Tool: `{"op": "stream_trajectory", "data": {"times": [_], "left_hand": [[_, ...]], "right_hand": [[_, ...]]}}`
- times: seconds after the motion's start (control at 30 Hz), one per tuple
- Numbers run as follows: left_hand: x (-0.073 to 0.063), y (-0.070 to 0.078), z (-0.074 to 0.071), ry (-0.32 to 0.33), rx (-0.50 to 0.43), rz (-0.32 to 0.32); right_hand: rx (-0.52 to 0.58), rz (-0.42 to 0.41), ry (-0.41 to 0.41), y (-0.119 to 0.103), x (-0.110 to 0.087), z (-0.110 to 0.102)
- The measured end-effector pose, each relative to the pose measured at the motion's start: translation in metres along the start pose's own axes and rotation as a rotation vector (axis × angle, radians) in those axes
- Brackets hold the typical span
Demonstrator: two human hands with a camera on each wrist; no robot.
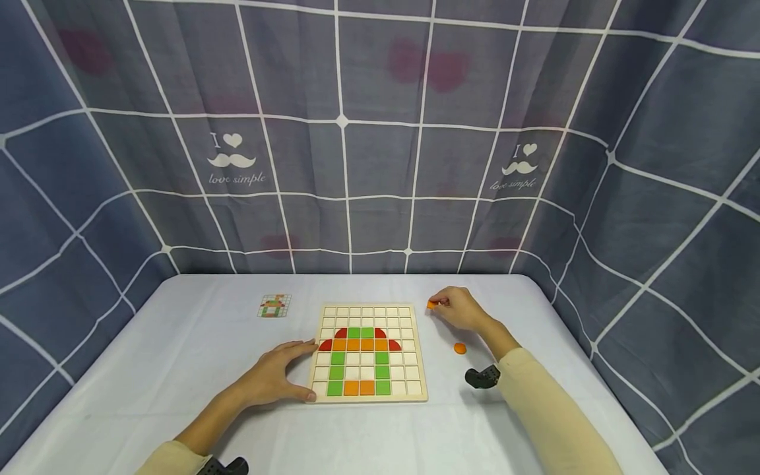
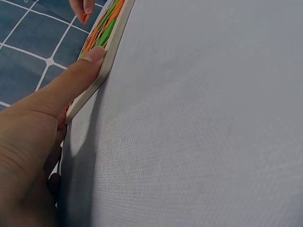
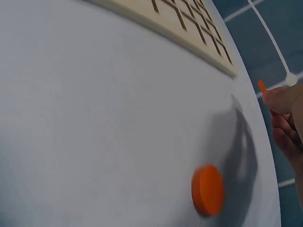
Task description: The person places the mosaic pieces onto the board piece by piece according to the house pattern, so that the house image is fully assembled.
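Observation:
A wooden grid board (image 1: pixel 419 369) lies on the table, with green, orange and red tiles set in some of its cells. My left hand (image 1: pixel 270 376) is spread at the board's left side. Its fingertips touch the left edge, and its thumb (image 2: pixel 78 78) rests at the near left corner. Off the board's far right corner, raised over the table, my right hand (image 1: pixel 460 308) pinches a small orange tile (image 1: pixel 431 305) between thumb and fingertips. The tile shows edge-on in the right wrist view, so its full shape is hidden. A round orange piece (image 1: pixel 460 348) lies below the right hand.
A small pattern card (image 1: pixel 274 306) with a similar coloured figure lies left of the board's far corner. White cloth (image 1: pixel 237 435) covers the table. Checked curtains (image 1: pixel 380 158) enclose the back and sides. Each wrist wears a black device (image 1: pixel 482 377).

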State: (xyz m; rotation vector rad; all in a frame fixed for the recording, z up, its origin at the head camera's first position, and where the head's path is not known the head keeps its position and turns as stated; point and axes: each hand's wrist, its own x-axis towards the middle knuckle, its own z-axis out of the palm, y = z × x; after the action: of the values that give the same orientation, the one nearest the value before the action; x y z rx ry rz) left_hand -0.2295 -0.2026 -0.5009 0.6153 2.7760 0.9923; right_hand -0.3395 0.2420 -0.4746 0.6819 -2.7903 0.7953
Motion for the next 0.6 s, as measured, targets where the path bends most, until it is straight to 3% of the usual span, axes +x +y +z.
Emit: {"op": "stream_trajectory", "data": {"times": [0.6], "left_hand": [[0.0,0.0,-0.001,-0.006,0.001,0.008]], "right_hand": [[0.033,-0.143,-0.133,-0.07,0.033,0.048]]}}
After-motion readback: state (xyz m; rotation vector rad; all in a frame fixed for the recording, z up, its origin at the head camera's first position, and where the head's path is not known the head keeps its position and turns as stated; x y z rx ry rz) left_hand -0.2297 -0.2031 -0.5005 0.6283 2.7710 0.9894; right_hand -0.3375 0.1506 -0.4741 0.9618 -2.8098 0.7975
